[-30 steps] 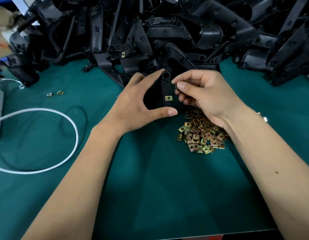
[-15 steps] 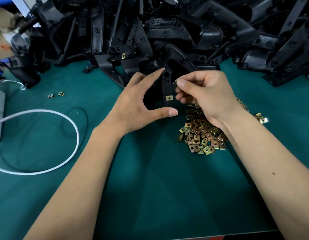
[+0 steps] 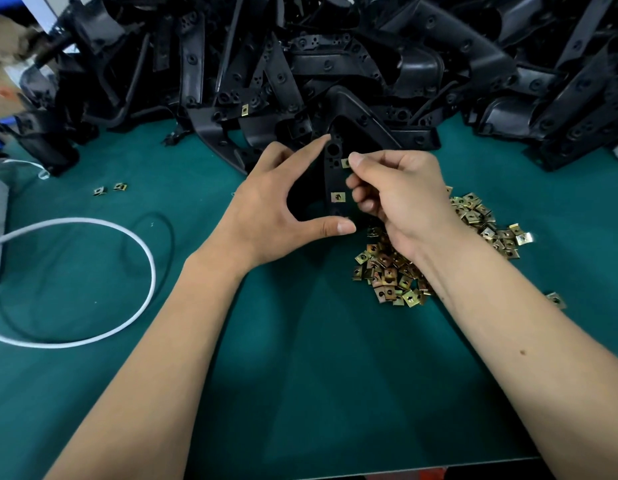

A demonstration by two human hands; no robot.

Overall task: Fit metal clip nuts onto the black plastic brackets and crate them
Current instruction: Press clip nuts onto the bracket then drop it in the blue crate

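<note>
- The black plastic bracket [image 3: 333,174] in work is a narrow, flat strip standing roughly upright at the table's centre, with a large round hole near its top and smaller holes below.
- One brass-coloured clip nut [image 3: 337,197] sits fitted on the strip's middle.
- A second clip nut [image 3: 345,163] rests at the strip's right edge, at 1 o'clock from the first.
- The loose clip nuts [image 3: 392,278] form a heap of small square, gold-toned pieces at 4 o'clock from the bracket.
- The bracket pile [image 3: 335,64] lies tangled across the far table edge at 12 o'clock.
</note>
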